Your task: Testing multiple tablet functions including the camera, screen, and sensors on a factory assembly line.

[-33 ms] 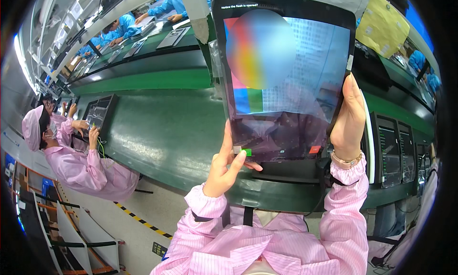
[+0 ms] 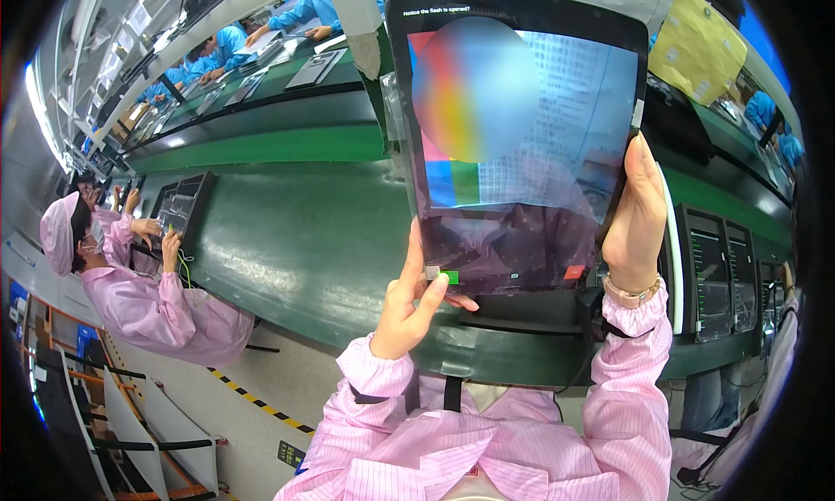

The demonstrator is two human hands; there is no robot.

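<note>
I hold a large black tablet [image 2: 522, 144] upright in front of me with its lit screen facing me. My left hand [image 2: 409, 305] grips its lower left corner, thumb lying across the bottom bezel near a small green mark. My right hand [image 2: 635, 227] clasps the right edge, fingers stretched up along the side. Both sleeves are pink striped, and a thin bracelet circles the right wrist. The screen shows coloured blocks and a pale patterned area.
A green conveyor bench [image 2: 304, 231] runs below and behind the tablet. At left a co-worker in pink [image 2: 148, 301] handles a dark tablet [image 2: 178, 207]. More dark devices [image 2: 718, 270] stand at right. Workers in blue [image 2: 217, 53] sit at the far bench.
Nothing has visibly changed; both hands keep the tablet in the same place.
</note>
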